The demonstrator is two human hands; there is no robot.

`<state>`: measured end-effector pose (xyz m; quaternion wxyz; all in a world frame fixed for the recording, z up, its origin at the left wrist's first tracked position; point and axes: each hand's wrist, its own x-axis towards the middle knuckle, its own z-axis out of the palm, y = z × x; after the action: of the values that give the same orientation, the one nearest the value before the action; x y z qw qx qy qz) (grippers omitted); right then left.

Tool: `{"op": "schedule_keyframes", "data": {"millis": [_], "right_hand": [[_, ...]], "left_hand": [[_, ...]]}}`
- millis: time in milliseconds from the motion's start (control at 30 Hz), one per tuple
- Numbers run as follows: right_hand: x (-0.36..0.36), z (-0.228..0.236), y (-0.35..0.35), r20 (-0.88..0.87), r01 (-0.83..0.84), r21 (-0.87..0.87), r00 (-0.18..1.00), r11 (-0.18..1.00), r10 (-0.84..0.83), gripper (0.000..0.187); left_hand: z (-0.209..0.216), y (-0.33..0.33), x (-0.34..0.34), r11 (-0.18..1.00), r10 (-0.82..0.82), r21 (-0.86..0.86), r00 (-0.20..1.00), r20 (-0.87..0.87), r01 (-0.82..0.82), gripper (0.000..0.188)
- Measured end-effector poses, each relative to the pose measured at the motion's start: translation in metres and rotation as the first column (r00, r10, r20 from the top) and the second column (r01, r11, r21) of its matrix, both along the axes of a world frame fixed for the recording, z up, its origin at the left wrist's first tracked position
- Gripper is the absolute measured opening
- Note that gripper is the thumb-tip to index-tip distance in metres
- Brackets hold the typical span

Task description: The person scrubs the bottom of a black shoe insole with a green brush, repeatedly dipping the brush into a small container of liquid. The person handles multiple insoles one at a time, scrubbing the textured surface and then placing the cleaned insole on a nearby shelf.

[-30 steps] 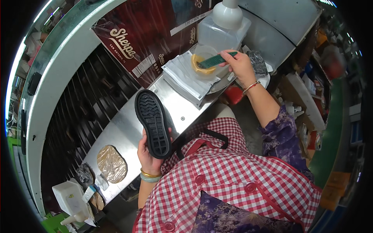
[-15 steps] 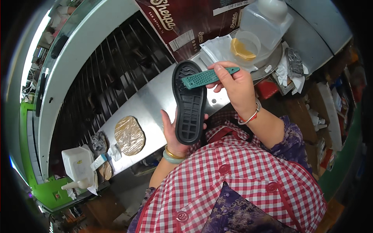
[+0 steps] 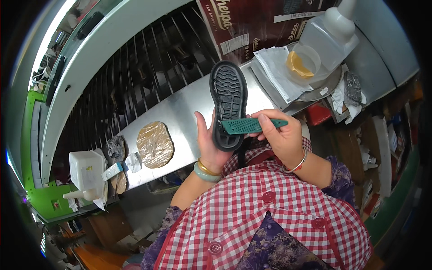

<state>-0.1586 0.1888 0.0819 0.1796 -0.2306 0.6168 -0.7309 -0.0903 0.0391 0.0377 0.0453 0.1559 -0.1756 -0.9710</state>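
My left hand (image 3: pixel 209 145) is closed around the heel end of a black shoe sole (image 3: pixel 228 92), with the thumb standing off to the side. The tread-patterned hollow of the sole faces up, with a wet shine along parts of its inner edge. In my right hand (image 3: pixel 282 137) is a green plastic brush (image 3: pixel 243 126) with a holed back, pinched between thumb and fingers. Its head lies across the heel part of the sole; the bristles are hidden beneath it.
Ahead lies a metal ledge (image 3: pixel 189 101) beside a dark rod conveyor (image 3: pixel 148 67). A film-wrapped pad (image 3: pixel 155 145) and a white bottle (image 3: pixel 85 168) are on the left. Toward the back right are a maroon carton (image 3: pixel 247 27), a clear bottle (image 3: pixel 326 36) and a cup (image 3: pixel 310 58).
The brush has moved from the toe part of the sole down to the heel part, nearer my body. The sole has shifted slightly away and tilted, and the whole view has turned a little.
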Motion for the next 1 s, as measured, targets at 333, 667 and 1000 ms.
{"op": "schedule_keyframes", "data": {"millis": [333, 667, 1000], "right_hand": [[-0.033, 0.025, 0.002, 0.186, -0.415, 0.161, 0.904, 0.896, 0.385, 0.021], [-0.053, 0.045, -0.044, 0.305, -0.683, 0.393, 0.728, 0.615, 0.613, 0.018], [-0.064, 0.047, -0.033, 0.333, -0.692, 0.454, 0.716, 0.561, 0.614, 0.016]], "left_hand": [[-0.002, -0.009, 0.008, 0.971, -0.238, -0.022, 0.971, -0.012, 0.238, 0.086], [-0.011, -0.025, 0.008, 0.779, -0.611, -0.166, 0.791, 0.014, 0.605, 0.098], [-0.009, -0.051, 0.009, 0.717, -0.691, -0.079, 0.721, 0.051, 0.692, 0.097]]}}
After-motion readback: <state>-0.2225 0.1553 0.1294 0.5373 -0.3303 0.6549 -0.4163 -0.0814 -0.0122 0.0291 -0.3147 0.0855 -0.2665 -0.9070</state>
